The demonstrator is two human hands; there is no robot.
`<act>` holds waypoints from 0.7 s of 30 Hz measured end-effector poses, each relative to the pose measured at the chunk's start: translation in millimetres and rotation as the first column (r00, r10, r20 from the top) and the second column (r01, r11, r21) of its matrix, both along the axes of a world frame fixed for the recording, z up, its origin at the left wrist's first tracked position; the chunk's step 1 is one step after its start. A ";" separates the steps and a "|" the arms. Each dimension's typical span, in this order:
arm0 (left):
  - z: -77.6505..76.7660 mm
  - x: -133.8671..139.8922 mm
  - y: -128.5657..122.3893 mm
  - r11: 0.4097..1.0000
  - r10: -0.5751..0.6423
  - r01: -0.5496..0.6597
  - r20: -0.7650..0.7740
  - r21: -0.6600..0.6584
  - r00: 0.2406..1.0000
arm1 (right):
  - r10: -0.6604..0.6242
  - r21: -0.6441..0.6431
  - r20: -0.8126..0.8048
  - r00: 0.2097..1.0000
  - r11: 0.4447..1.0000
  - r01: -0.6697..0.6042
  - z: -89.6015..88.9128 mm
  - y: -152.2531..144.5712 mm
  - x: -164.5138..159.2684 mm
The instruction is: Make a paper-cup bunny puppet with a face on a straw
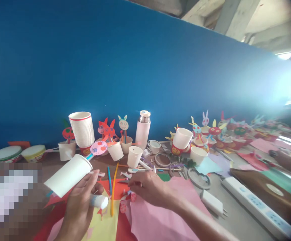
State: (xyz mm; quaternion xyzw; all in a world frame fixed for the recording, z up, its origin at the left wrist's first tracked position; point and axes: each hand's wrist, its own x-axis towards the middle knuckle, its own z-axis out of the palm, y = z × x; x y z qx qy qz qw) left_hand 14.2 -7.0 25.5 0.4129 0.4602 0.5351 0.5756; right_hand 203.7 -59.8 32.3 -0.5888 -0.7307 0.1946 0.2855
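The left hand [79, 204] holds a white paper cup [69, 175] tilted on its side, mouth toward the upper right, above the near edge of the surface [238, 217]; its fingers are wrapped around the cup together with a white glue stick [99, 201] that pokes out to the right. The right hand [149, 187] lies palm down on a pink paper sheet [160, 214], fingers close together and pressing small pink paper pieces [127, 201] at the sheet's left edge. Just beside them lie a yellow straw [113, 190] and a blue straw [109, 175]. Behind stand 1 tall stack of white cups [82, 129] and a white thermos [142, 129]. No writing can be read anywhere.
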 end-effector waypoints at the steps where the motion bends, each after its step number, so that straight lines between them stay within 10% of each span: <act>1: -4.2 -0.9 1.9 0.999 -0.027 0.028 0.024 -0.034 0.999 | -0.025 -0.004 0.013 1.000 1.000 0.025 -7.2 -1.2 1.8; 5: -10.2 -3.5 8.2 0.999 -0.008 0.012 0.089 -0.049 0.996 | -0.137 0.050 0.065 0.988 0.990 0.133 -22.5 -3.6 15.7; 13: 12.6 -5.3 8.6 0.996 0.050 -0.044 0.073 -0.078 0.996 | -0.252 0.156 0.061 0.966 0.958 0.240 4.3 -3.2 54.9; 21: -21.1 -11.7 17.8 0.999 -0.012 0.008 0.086 0.041 0.996 | -0.079 0.178 0.309 0.948 0.984 0.024 -52.5 6.0 2.9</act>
